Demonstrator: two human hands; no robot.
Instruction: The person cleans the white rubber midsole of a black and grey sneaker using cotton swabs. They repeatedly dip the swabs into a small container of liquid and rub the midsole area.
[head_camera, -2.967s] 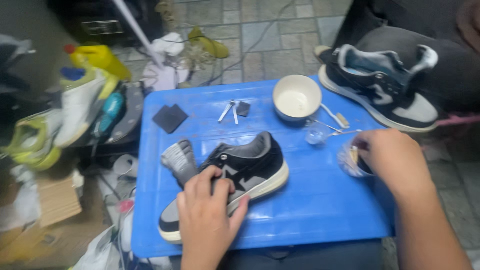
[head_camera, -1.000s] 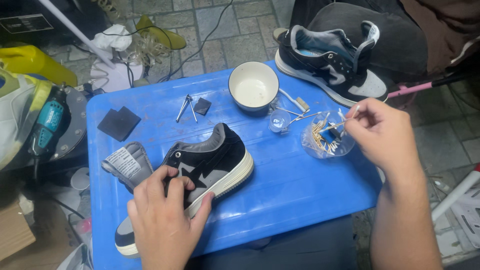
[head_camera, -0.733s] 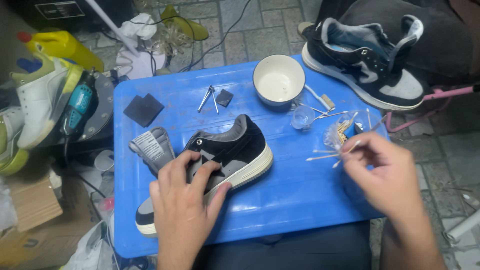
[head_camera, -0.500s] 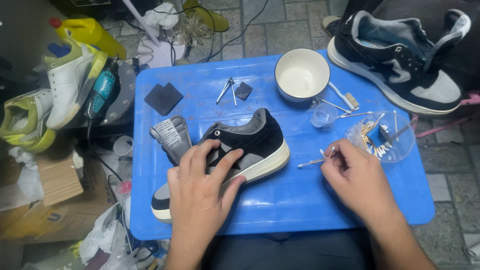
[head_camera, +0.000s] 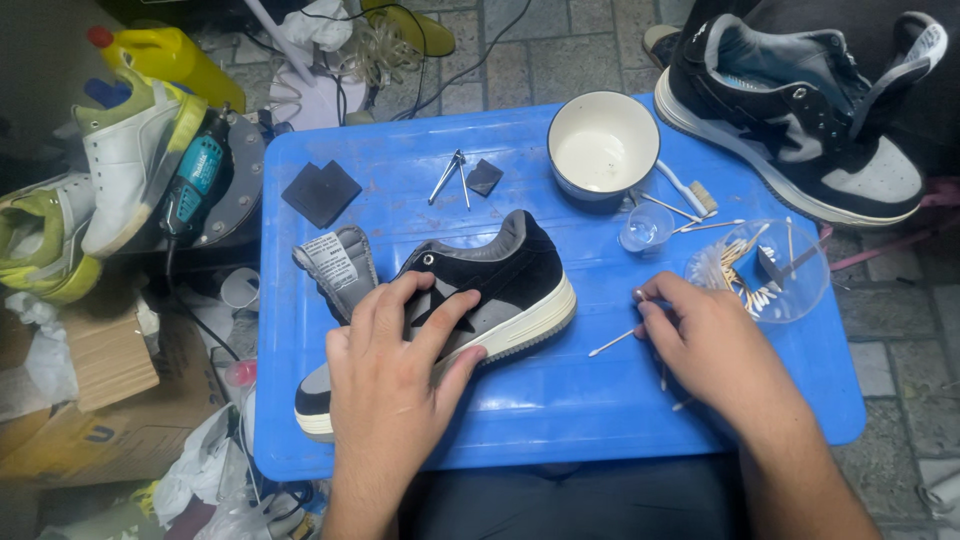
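1. Since half a second ago, my right hand (head_camera: 715, 350) has left the clear dish (head_camera: 770, 285) of cotton swabs and come down flat on the blue table (head_camera: 560, 420), just right of the shoe.
2. My left hand (head_camera: 395, 360) stays where it was, fingers spread and pressed over the middle of the black and grey sneaker (head_camera: 490, 290), pinning it to the table.
3. The sneaker lies on its side at the table's centre, heel toward the white bowl (head_camera: 603, 150), toe toward the near left corner; its grey tongue (head_camera: 335, 270) sticks out at the left.
4. My right hand's fingers are curled together over a thin white swab (head_camera: 610, 344); I see the stick poking out to the left, but I cannot tell whether it is pinched or only covered.
5. A small clear cup (head_camera: 645, 228) stands between the bowl and the dish.
6. A second dark sneaker (head_camera: 800, 110) rests off the table's far right corner.
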